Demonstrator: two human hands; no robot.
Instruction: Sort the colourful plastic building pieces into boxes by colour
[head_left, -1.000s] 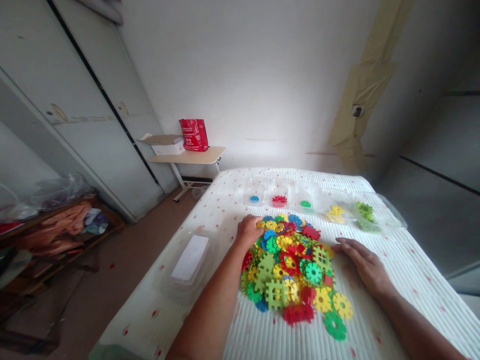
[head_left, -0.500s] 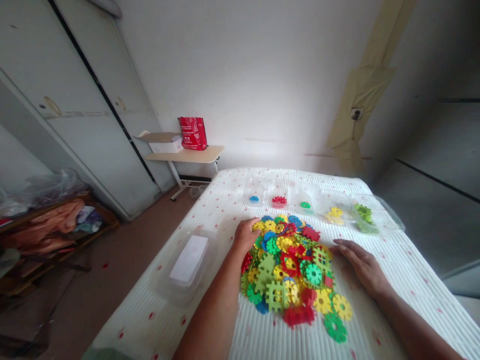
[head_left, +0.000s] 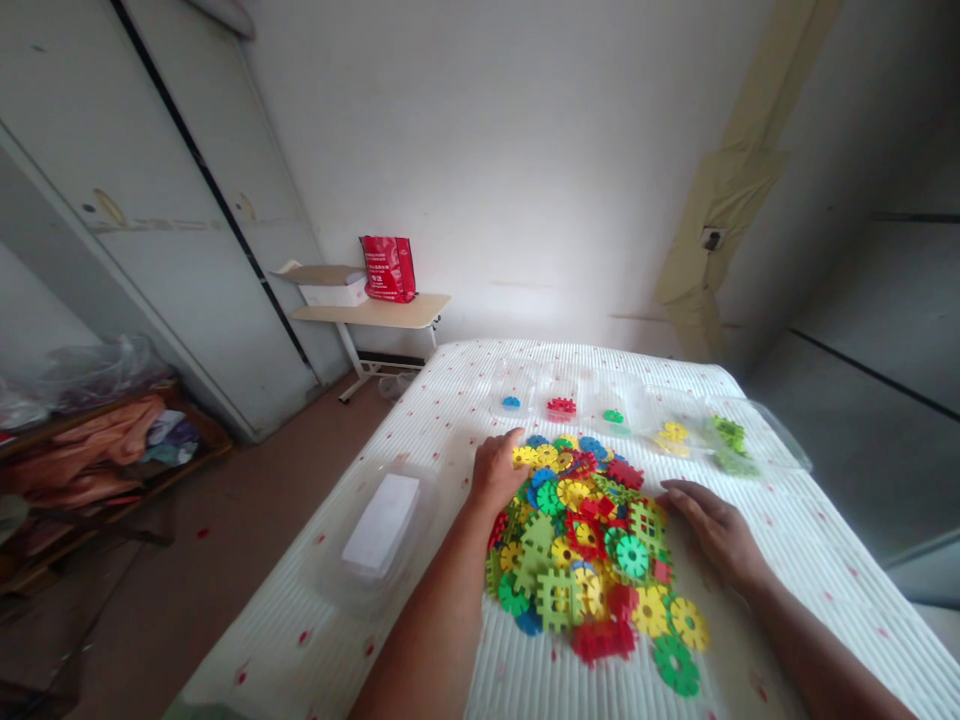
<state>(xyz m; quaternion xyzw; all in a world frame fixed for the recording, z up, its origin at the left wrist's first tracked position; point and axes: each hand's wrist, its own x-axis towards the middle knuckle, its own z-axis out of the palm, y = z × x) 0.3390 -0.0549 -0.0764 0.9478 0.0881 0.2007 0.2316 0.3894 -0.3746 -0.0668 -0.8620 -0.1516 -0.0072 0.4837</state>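
Note:
A heap of flat plastic toy pieces (head_left: pixel 592 540) in red, yellow, green and blue lies on a white ribbed bed cover (head_left: pixel 465 400). My left hand (head_left: pixel 496 468) rests at the heap's far left edge, fingers curled against a yellow piece. My right hand (head_left: pixel 712 525) lies flat on the cover at the heap's right edge, fingers stretched out. Beyond the heap stand clear trays, each with pieces of one colour: blue (head_left: pixel 511 403), red (head_left: pixel 560 408), green (head_left: pixel 613 416), yellow (head_left: pixel 671 436) and lime green (head_left: pixel 727 434).
A clear plastic box with a white lid (head_left: pixel 380 522) sits on the bed to the left. A small side table (head_left: pixel 375 312) with a red bag (head_left: pixel 388 268) stands by the wall. Wardrobe doors (head_left: pixel 135 200) and a cluttered low shelf (head_left: pixel 97 450) are at left.
Both hands stay at the heap's edges; my left hand has shifted slightly along the far left pieces. The camera view has drifted a little.

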